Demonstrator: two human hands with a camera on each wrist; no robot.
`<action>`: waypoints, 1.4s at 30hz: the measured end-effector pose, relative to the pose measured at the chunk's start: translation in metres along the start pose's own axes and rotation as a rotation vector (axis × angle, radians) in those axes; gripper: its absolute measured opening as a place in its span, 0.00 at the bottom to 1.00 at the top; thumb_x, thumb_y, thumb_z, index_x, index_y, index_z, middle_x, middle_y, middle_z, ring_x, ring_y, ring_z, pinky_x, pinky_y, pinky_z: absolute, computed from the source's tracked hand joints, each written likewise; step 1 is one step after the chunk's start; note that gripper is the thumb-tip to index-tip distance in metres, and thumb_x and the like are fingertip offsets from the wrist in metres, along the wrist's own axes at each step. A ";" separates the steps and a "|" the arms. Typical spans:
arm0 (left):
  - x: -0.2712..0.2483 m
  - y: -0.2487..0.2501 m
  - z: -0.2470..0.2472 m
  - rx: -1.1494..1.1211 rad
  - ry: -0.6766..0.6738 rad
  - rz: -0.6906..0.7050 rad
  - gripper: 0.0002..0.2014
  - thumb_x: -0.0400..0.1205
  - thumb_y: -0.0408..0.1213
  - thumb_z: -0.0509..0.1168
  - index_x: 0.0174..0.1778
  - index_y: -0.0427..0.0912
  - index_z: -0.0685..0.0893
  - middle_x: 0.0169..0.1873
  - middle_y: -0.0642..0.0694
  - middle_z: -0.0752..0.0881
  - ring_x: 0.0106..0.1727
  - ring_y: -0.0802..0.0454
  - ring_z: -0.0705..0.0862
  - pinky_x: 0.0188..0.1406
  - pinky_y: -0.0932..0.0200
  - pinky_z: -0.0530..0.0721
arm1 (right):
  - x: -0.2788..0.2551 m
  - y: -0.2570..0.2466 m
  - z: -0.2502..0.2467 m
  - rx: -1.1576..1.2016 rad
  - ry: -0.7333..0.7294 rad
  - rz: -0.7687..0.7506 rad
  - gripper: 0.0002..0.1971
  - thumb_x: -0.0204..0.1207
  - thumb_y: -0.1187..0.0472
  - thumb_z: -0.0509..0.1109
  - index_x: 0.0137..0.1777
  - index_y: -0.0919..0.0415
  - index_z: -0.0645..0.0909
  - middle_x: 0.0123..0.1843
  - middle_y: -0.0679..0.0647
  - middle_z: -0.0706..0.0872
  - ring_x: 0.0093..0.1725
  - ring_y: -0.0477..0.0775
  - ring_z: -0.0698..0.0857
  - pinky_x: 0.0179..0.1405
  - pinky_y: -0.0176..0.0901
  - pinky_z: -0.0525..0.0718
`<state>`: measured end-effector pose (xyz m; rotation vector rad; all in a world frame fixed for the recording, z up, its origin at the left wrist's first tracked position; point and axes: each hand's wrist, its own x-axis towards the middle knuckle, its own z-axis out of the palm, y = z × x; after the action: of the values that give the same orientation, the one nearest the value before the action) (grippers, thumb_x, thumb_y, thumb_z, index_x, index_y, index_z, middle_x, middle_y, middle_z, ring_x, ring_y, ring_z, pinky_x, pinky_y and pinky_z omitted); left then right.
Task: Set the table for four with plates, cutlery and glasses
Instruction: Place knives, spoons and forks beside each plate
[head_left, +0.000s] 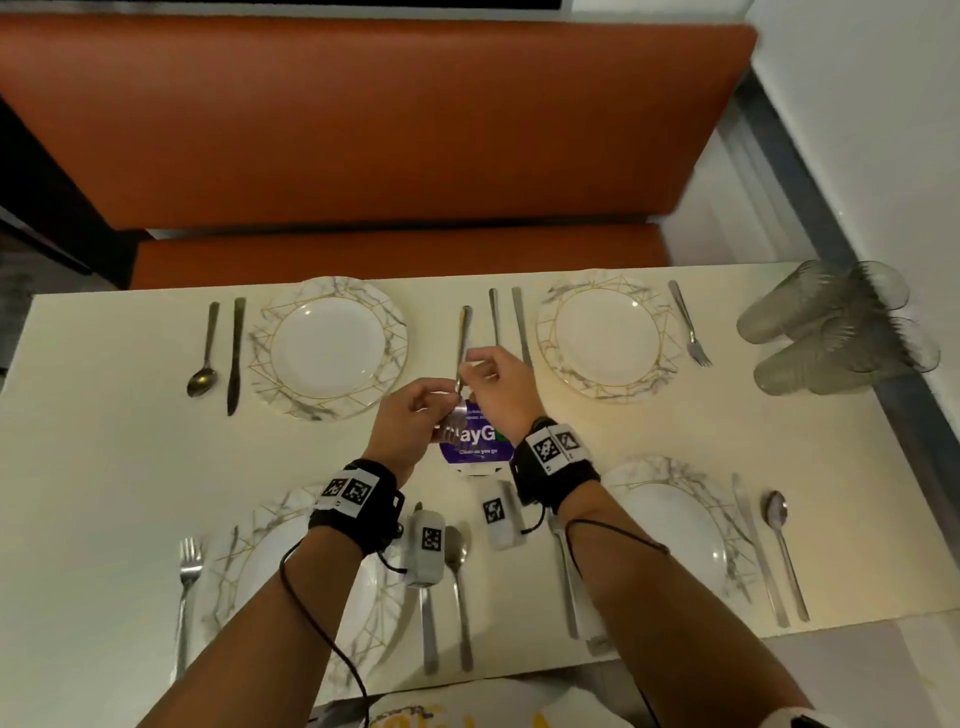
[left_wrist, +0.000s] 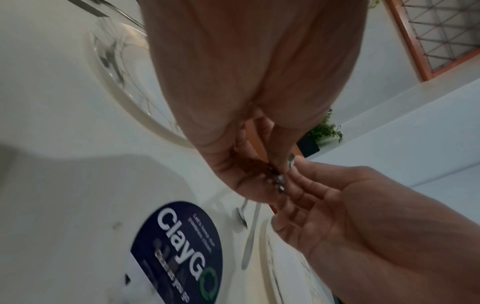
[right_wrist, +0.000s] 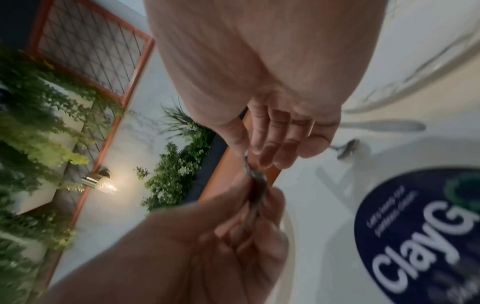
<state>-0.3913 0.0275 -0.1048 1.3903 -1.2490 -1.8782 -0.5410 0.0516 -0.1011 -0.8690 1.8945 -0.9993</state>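
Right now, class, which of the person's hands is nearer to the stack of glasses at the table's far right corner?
Right. The right hand is at the table's middle, on the side towards the glasses; the left hand sits just beyond it, farther away. Both hold a fork.

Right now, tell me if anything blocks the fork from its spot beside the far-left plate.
Nothing visible does. The fork, held by the left hand and right hand, is over the bare table strip between the far-left plate and the neighbouring spoon.
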 end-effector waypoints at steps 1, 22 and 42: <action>0.002 -0.001 -0.009 0.003 0.018 0.011 0.07 0.86 0.27 0.69 0.57 0.33 0.89 0.44 0.31 0.90 0.42 0.43 0.91 0.41 0.48 0.91 | -0.005 0.000 0.012 0.003 -0.018 0.000 0.10 0.83 0.55 0.71 0.61 0.55 0.85 0.46 0.45 0.87 0.46 0.46 0.87 0.46 0.35 0.83; 0.023 -0.016 -0.101 0.263 0.020 -0.092 0.07 0.87 0.35 0.67 0.57 0.43 0.89 0.46 0.45 0.94 0.41 0.50 0.91 0.37 0.57 0.86 | 0.075 -0.002 0.065 -0.254 0.072 0.105 0.09 0.81 0.66 0.67 0.53 0.57 0.88 0.58 0.56 0.92 0.59 0.59 0.89 0.61 0.47 0.86; 0.026 -0.037 -0.130 0.413 0.063 -0.100 0.06 0.86 0.37 0.67 0.54 0.50 0.89 0.43 0.52 0.94 0.42 0.53 0.93 0.38 0.59 0.86 | 0.088 0.025 0.076 -0.721 -0.017 -0.107 0.24 0.82 0.69 0.68 0.77 0.55 0.74 0.58 0.59 0.82 0.61 0.60 0.81 0.56 0.55 0.87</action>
<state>-0.2761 -0.0256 -0.1584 1.7340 -1.6267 -1.6842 -0.5176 -0.0349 -0.1795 -1.3847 2.2403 -0.3381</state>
